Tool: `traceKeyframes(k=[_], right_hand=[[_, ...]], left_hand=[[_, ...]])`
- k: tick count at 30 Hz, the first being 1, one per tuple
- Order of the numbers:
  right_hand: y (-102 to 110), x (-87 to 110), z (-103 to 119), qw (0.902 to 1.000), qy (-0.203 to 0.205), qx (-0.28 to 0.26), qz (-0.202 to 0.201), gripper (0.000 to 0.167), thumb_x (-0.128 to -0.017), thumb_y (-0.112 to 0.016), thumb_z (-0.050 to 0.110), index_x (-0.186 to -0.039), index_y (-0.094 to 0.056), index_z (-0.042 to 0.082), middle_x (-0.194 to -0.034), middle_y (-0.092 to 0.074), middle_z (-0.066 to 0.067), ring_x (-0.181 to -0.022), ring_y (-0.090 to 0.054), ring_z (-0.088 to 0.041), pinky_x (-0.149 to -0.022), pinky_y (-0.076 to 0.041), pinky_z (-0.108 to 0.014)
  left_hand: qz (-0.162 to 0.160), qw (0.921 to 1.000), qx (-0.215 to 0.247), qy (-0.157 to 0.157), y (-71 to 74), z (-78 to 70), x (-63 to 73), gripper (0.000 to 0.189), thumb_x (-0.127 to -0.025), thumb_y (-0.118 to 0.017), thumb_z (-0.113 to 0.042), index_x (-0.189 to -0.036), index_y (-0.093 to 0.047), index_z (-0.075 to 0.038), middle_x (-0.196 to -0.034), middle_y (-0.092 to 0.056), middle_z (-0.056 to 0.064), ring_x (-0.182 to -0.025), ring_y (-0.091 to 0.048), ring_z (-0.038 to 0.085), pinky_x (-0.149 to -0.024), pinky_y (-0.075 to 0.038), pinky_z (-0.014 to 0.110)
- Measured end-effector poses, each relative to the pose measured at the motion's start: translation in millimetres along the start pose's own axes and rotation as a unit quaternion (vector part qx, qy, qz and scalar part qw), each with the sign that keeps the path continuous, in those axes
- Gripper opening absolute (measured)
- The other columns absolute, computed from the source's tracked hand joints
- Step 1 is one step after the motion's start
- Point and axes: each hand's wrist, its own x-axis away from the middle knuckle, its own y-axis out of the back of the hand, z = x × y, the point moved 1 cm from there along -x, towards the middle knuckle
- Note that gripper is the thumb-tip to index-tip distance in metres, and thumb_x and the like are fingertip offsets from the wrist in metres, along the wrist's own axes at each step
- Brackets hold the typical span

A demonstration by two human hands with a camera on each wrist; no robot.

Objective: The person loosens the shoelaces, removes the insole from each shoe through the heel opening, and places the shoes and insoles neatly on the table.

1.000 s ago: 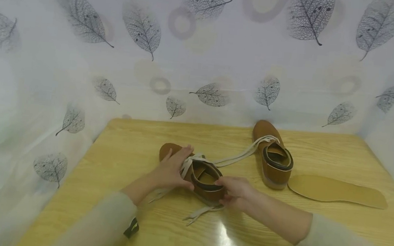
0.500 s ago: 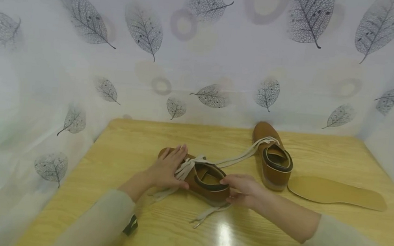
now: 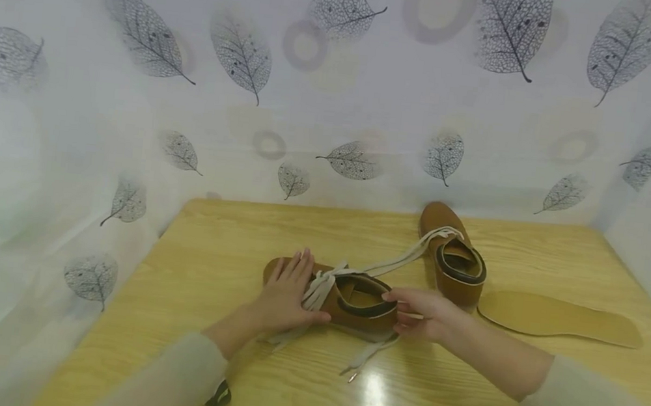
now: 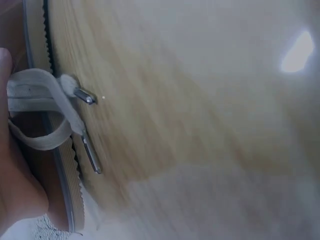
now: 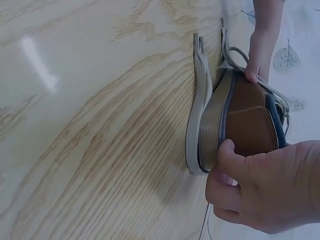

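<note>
A brown lace-up shoe (image 3: 362, 323) with a dark collar lies on the wooden table, toe to the left. My left hand (image 3: 286, 300) rests over its forefoot with straight fingers, thumb along the near side. At the heel, my right hand (image 3: 425, 312) grips the back of the shoe at the collar. Its thumb and curled fingers show against the heel in the right wrist view. Pale laces (image 3: 320, 287) cross the front of the shoe, and metal-tipped lace ends (image 4: 90, 150) hang beside the ridged sole. A second lace end trails under the heel.
A second brown shoe (image 3: 452, 261) stands behind and to the right, toe toward the back. Pale laces (image 3: 396, 260) stretch between both shoes. A flat tan insole (image 3: 561, 318) lies to its right. Leaf-printed white cloth (image 3: 360, 89) walls the table (image 3: 229, 220) at the back and sides.
The near shoe has shifted right and turned so it lies more crosswise. Both hands have moved right with it. The second shoe and the insole stay in place.
</note>
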Motion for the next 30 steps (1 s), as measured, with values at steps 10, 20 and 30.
traceKeyframes(k=[10, 20, 30], right_hand=[[14.1, 23.7, 12.9, 0.9984, 0.006, 0.055, 0.010, 0.044, -0.080, -0.071, 0.014, -0.114, -0.045, 0.001, -0.113, -0.033, -0.015, -0.101, -0.045, -0.027, -0.093, -0.050, -0.040], [39.6, 9.1, 7.7, 0.9994, 0.005, 0.035, 0.003, 0.046, -0.078, -0.077, 0.018, -0.111, -0.049, 0.003, -0.110, -0.036, -0.013, -0.099, -0.047, -0.027, -0.086, -0.054, -0.039], [52.3, 23.2, 13.2, 0.9985, 0.011, 0.047, 0.026, 0.035, -0.078, -0.077, 0.020, -0.101, -0.055, 0.007, -0.108, -0.033, -0.012, -0.098, -0.046, -0.024, -0.086, -0.054, -0.035]], left_hand=[[-0.028, 0.9970, 0.009, 0.072, -10.6, -31.0, 9.8, 0.121, -0.073, -0.035, -0.087, -0.150, -0.003, 0.000, -0.158, 0.005, 0.016, -0.145, 0.003, 0.034, -0.110, 0.004, 0.065], [-0.043, 0.9939, 0.015, 0.101, -16.8, -55.6, 11.6, 0.123, -0.070, -0.032, -0.090, -0.150, -0.007, 0.001, -0.157, -0.002, 0.018, -0.145, 0.001, 0.036, -0.109, 0.002, 0.066], [-0.037, 0.9953, 0.026, 0.086, -17.8, -67.9, 2.7, 0.122, -0.071, -0.031, -0.089, -0.150, -0.008, 0.002, -0.157, 0.000, 0.020, -0.145, 0.002, 0.035, -0.110, 0.002, 0.066]])
